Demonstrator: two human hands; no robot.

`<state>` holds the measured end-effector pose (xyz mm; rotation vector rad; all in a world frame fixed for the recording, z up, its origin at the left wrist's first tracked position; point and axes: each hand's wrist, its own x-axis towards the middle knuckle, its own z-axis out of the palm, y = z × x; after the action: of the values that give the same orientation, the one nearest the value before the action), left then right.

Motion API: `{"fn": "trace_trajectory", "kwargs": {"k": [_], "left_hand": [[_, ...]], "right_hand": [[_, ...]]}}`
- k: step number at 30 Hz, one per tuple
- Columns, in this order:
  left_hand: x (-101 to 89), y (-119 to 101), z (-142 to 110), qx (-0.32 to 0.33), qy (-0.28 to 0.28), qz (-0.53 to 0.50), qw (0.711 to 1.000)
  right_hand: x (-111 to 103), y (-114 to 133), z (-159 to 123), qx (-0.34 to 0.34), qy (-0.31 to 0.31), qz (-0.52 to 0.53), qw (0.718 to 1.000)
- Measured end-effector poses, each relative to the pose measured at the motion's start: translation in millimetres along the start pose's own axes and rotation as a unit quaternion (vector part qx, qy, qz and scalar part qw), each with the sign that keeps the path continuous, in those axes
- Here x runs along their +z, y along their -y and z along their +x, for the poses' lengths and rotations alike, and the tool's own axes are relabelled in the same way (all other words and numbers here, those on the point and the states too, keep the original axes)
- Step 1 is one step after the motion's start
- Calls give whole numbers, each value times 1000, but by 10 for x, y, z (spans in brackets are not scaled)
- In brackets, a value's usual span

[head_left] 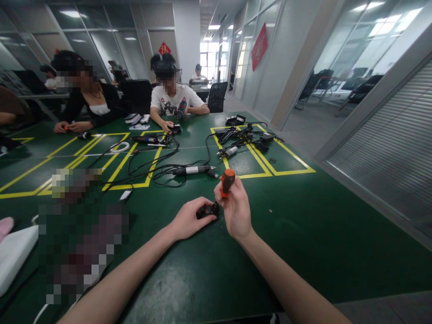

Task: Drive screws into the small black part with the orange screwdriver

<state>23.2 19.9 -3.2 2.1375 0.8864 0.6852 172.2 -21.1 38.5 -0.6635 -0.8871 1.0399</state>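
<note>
My left hand [193, 217] rests low over the green table, its fingers closed around a small black part [215, 209] whose exact kind I cannot make out. In my right hand [238, 209] is a screwdriver with an orange and black handle [227, 182], held upright between thumb and fingers. Its lower end points down toward the black part; whether the tip touches it is hidden by my fingers. Beyond my hands lies a grey and black pen-shaped electric tool [193, 170] with a coiled black cable.
Yellow tape [293, 173] marks rectangles on the green table [303, 234]. Black cabled parts [232, 134] lie inside the right-hand rectangle. Across the table, a co-worker in a white shirt [175, 100] holds a power tool [181, 109]. A white box [15, 258] stands at left.
</note>
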Motion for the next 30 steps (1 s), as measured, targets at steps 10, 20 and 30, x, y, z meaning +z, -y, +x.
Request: {"fn": "trace_trajectory", "kwargs": {"k": [10,20,30], "left_hand": [[-7,0,-3,0,0,0,1000],[-5,6,2,-4,8,17,1000],[-12,6,-6,-8,12,35,999]], "right_hand": [[-91,-40,84,-75,-10,-200,977],[-305,166,183,-102,96,-406,903],[-376,196,151,-33,149,-332,931]]}}
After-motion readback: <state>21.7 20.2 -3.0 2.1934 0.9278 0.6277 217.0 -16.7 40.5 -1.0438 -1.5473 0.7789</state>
